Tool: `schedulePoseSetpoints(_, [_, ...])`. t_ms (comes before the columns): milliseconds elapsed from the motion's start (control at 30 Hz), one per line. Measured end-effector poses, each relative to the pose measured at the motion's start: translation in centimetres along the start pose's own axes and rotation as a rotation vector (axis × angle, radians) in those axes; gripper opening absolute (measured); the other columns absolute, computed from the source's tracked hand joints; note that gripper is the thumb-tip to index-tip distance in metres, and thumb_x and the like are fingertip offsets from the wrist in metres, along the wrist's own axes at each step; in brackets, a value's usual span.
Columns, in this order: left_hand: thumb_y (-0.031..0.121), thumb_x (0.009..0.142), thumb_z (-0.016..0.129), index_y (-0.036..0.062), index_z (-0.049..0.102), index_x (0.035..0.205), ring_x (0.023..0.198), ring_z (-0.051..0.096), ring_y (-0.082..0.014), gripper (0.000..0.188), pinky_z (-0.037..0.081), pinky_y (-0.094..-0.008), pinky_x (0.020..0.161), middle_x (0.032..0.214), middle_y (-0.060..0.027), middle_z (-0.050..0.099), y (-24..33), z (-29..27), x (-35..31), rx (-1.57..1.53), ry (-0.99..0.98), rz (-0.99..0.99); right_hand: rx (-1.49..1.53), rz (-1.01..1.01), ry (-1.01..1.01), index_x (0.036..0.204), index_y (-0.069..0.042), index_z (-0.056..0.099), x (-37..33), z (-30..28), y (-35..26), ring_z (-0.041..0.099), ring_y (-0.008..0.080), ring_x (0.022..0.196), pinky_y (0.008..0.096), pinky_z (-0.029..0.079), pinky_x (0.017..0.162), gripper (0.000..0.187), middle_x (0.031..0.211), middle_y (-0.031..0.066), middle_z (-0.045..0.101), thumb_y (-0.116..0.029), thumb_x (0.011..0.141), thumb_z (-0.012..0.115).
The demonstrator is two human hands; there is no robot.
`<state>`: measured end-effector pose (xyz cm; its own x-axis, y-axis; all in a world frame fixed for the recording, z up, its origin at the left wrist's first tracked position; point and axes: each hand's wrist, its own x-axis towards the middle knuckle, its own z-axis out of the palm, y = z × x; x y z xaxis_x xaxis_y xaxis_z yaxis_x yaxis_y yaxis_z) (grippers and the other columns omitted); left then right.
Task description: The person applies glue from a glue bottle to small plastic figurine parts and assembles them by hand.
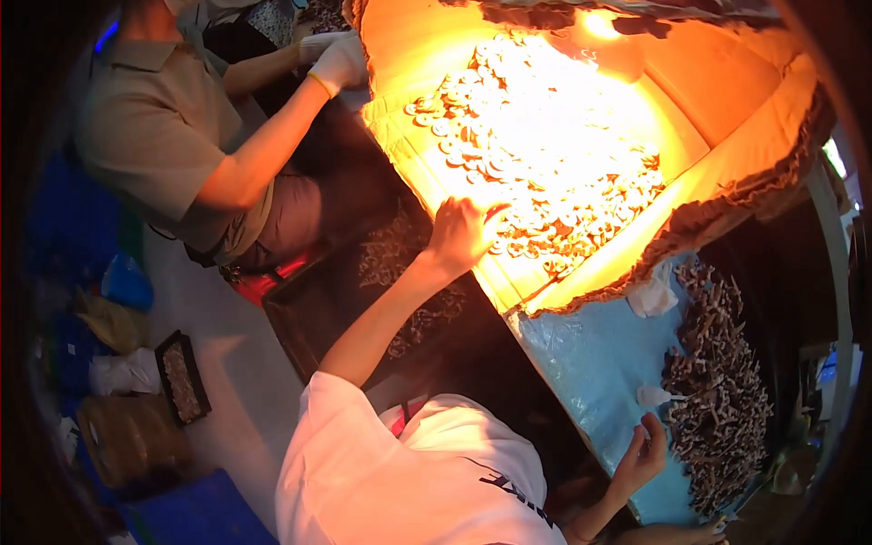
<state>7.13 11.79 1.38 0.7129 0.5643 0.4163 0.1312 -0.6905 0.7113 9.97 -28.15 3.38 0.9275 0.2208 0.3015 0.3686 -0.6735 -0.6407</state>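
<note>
My left hand (461,234) is at the near left edge of a cardboard-walled bin (509,286), beside a heap of small ring-like pieces (563,213) under strong light. Its fingers look curled, with one digit jutting toward the heap; glare hides whether they hold a piece. My right hand (640,459) hovers over a light blue sheet (581,363), its fingers loosely bent and apart, with no visible object in them. Near it lies a small white nozzle bottle (652,396), beside a pile of small, dark, stick-like pieces (722,391).
A bright lamp (599,25) shines into the bin. At the left, a co-worker (173,136) has gloved hands (338,64) at the bin's edge. A dark tray of pieces (182,377) is on the floor. Another person's hand (699,534) shows at the bottom right. A crumpled white cloth (652,295) lies near the bin.
</note>
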Motion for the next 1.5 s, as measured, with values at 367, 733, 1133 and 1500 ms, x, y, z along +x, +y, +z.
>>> schedulePoseSetpoints(367, [0.018, 0.076, 0.055, 0.0156, 0.068, 0.093, 0.057, 0.061, -0.0309, 0.021, 0.048, -0.0383, 0.056, 0.069, -0.0178, 0.062, -1.0, 5.2, 7.4, 0.118, -0.144, 0.123, -0.041, 0.024, -0.002, 0.105, 0.003, 0.057, 0.1, 0.0, 0.1, 0.059, 0.0152, 0.084, 0.0243, 0.048, 0.069, 0.022, 0.095, 0.0094, 0.061, -0.001, 0.085, 0.051])
schedulePoseSetpoints(733, [0.011, 0.074, 0.054, 0.0089, 0.064, 0.084, 0.062, 0.059, -0.0294, 0.013, 0.047, -0.0387, 0.055, 0.069, -0.0158, 0.059, -0.4, 7.0, 10.2, 0.193, -0.119, 0.501, -0.001, -0.012, -0.037, 0.104, 0.005, 0.057, 0.5, 0.2, 2.2, 0.06, 0.0215, 0.085, 0.0283, 0.05, 0.067, 0.021, 0.096, 0.0139, 0.06, -0.001, 0.084, 0.052])
schedulePoseSetpoints(1133, [0.005, 0.08, 0.055, 0.0005, 0.049, 0.082, 0.074, 0.054, -0.0297, 0.007, 0.044, -0.0362, 0.067, 0.078, -0.0131, 0.052, 3.1, 1.0, 5.5, 0.066, 0.327, 0.278, -0.109, -0.157, 0.077, 0.097, 0.003, 0.061, -0.1, -0.4, 0.9, 0.062, 0.0215, 0.074, 0.0283, 0.052, 0.058, 0.017, 0.087, 0.0146, 0.064, -0.007, 0.082, 0.06])
schedulePoseSetpoints(1500, [-0.003, 0.075, 0.061, 0.0027, 0.062, 0.094, 0.066, 0.057, -0.023, 0.02, 0.048, -0.0309, 0.059, 0.074, -0.0083, 0.057, 11.0, 1.1, -10.8, -0.321, -0.1, 0.38, -0.091, -0.121, 0.119, 0.097, 0.002, 0.061, -0.8, -1.7, 0.6, 0.061, 0.0243, 0.071, 0.03, 0.05, 0.06, 0.015, 0.086, 0.0147, 0.062, -0.004, 0.084, 0.057])
